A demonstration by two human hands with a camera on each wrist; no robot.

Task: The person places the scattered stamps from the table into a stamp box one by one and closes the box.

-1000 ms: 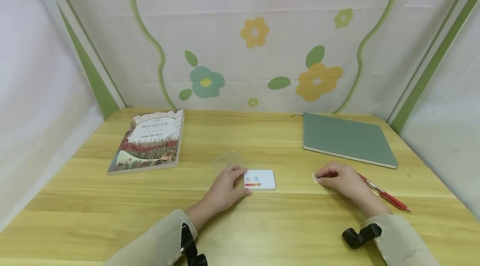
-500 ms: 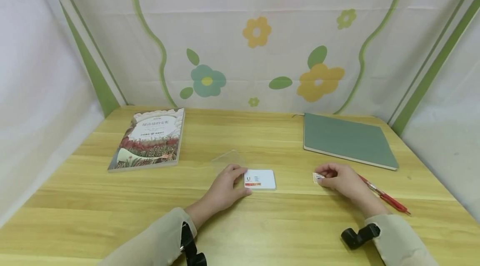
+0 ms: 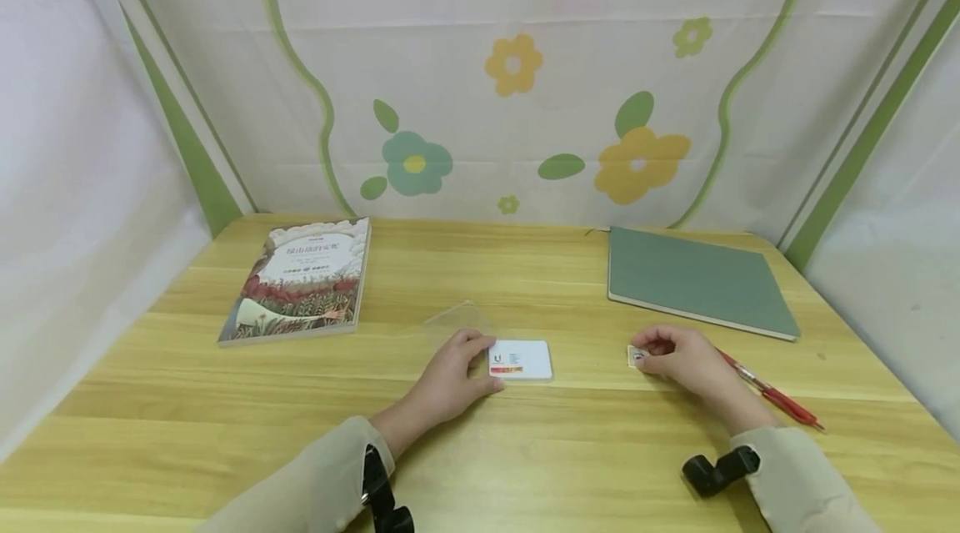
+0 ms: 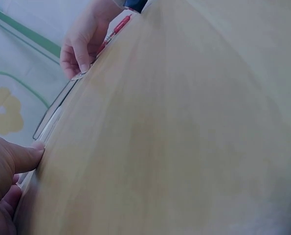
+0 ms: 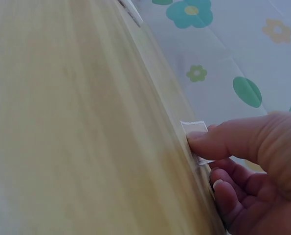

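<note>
In the head view, my left hand [image 3: 450, 379] holds the left end of a clear plastic box of white business cards [image 3: 531, 359], fingers at the far edge and thumb at the near one. Its transparent lid [image 3: 457, 318] shows faintly behind the hand. To the right, my right hand [image 3: 686, 358] pinches a small pale stamp [image 3: 634, 356] with a printed picture, close over the table. The right wrist view shows the thumb across the stamp [image 5: 194, 127] and its white toothed edge; the other fingers are curled beneath.
A paperback book [image 3: 300, 283] with an illustrated cover lies at the back left of the wooden table [image 3: 480, 266]. A green notebook [image 3: 697, 279] lies at the back right. A red pen [image 3: 780, 399] lies beside the right hand. Behind hangs a flowered curtain [image 3: 450, 16].
The stamp in my right fingers has tipped slightly, so more of its printed face shows than a second ago. Both hands have otherwise stayed in place.
</note>
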